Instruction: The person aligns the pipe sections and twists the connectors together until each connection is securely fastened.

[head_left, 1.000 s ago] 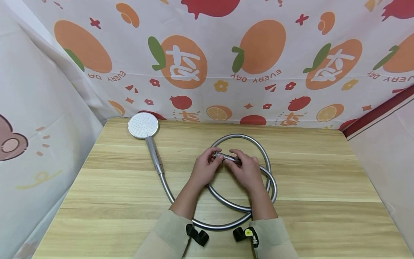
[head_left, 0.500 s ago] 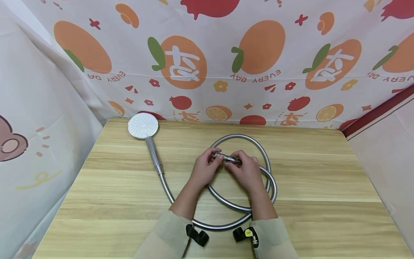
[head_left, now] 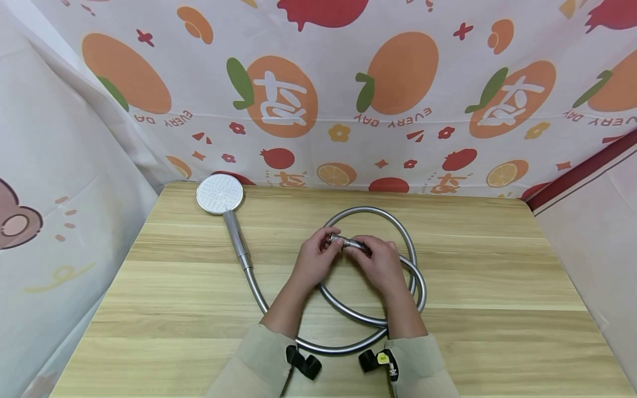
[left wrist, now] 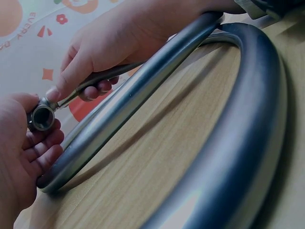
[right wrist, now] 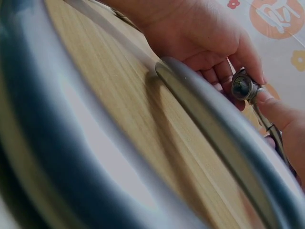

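My left hand pinches a small metal fitting between thumb and fingers. Seen from the wrists, the fitting has a round opening, with threads visible inside. Just to the right, my right hand grips the end of a silver shower hose that leads up to the fitting. The rest of the hose lies in loops on the table, under and around both forearms. Its other end joins the handle of a shower head, which lies face up at the back left.
The wooden table ends at the back against a fruit-printed cloth. A pale cloth hangs at the left side. A black camera strap is on each sleeve cuff.
My right fingers shift their hold on the hose end, the raised index finger coming down onto it. My left hand, the hose loops and the shower head keep their places.
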Demonstrator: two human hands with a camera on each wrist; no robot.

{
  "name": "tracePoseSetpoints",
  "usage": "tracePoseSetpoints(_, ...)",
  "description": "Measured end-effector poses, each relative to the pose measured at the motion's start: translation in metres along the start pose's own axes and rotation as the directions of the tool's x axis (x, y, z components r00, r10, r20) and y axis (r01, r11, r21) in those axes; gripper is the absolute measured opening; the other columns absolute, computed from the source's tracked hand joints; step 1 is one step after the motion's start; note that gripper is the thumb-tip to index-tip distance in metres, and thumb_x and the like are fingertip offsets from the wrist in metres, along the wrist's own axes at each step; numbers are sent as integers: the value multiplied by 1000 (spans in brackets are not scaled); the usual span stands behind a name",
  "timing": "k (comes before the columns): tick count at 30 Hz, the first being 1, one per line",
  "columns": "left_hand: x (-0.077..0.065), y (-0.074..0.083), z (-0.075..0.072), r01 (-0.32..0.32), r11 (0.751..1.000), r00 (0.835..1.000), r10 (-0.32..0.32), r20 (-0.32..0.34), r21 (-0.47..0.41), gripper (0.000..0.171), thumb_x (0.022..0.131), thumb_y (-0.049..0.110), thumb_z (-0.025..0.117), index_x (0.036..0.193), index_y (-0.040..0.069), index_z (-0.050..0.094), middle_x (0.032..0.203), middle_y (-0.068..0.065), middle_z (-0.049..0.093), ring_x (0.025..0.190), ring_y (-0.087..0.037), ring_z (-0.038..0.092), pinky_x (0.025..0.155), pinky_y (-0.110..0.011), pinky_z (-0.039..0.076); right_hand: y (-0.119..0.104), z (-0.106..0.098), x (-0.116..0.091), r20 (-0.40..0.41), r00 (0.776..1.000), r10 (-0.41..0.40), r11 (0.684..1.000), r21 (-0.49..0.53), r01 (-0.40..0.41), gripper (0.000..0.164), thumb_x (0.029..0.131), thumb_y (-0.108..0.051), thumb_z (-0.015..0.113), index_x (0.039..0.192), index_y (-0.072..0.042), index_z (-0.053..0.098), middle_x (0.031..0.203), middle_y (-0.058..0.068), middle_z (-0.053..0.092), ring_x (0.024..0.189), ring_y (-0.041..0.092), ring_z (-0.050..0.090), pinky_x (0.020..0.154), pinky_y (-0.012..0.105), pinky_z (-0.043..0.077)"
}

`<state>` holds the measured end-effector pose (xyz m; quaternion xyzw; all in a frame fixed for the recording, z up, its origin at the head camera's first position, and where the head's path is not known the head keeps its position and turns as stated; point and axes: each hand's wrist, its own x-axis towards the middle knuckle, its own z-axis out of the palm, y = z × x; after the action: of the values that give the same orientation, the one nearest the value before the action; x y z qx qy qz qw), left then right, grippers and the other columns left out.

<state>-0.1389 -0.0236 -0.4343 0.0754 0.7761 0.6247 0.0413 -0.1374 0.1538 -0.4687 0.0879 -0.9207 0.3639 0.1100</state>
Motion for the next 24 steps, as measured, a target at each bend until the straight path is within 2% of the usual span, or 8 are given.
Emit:
tracePoseSetpoints(2,2,-5,1,7,1000,1000,-7,-3,-2,24,96,14,64,118,3,64,84,-3,57,74,-13,50,65,-20,44,0,0,0,2,1000,-4,1000,-3,4,27,89,-41,70,108,-22,73,106,-3,74,101,16,69,86,36,38)
tracePoseSetpoints(6,9,-25,6,19,1000,1000,-19,-17,-5,29,96,18,65,120,3,64,86,-3,58,75,-14,51,65,-21,44,1,1,-1,3,1000,-11,1000,-10,11,28,91,-42,68,110,-21,73,109,-2,74,104,17,68,87,37,38)
tracePoseSetpoints(9,14,-38,8,13,1000,1000,-13,-26,-3,32,95,23,66,122,5,64,87,-3,59,76,-15,52,65,-21,44,1,1,-1,0,1000,-3,1000,-12,3,33,92,-44,67,115,-20,71,105,-1,74,95,17,68,83,36,37)
tracePoseSetpoints(13,14,-41,8,-12,1000,1000,12,-26,3,32,95,26,67,121,8,65,86,-3,60,76,-16,53,65,-22,45,1,1,-2,-6,1000,18,1000,15,-18,41,87,-42,73,120,-19,65,85,-3,68,72,15,59,79,34,35)
tracePoseSetpoints(15,13,-41,8,-20,1000,999,20,-25,6,32,95,27,67,121,8,65,86,-3,60,75,-16,53,65,-22,46,1,1,-3,-9,1000,27,999,32,-27,41,85,-39,77,117,-18,63,77,-5,63,66,14,54,77,34,35)
tracePoseSetpoints(20,12,-41,8,-32,999,999,33,-22,11,33,95,28,66,121,7,64,86,-3,60,75,-16,54,65,-23,47,1,1,-3,-15,999,42,998,43,-41,31,83,-35,79,104,-19,62,84,-6,69,73,13,59,78,33,34)
tracePoseSetpoints(24,13,-42,7,-32,999,999,33,-21,14,34,96,28,65,122,7,64,86,-2,60,75,-15,54,65,-23,47,1,1,-2,-9,999,43,998,39,-42,28,84,-37,78,103,-20,66,93,-5,72,81,14,62,79,33,34)
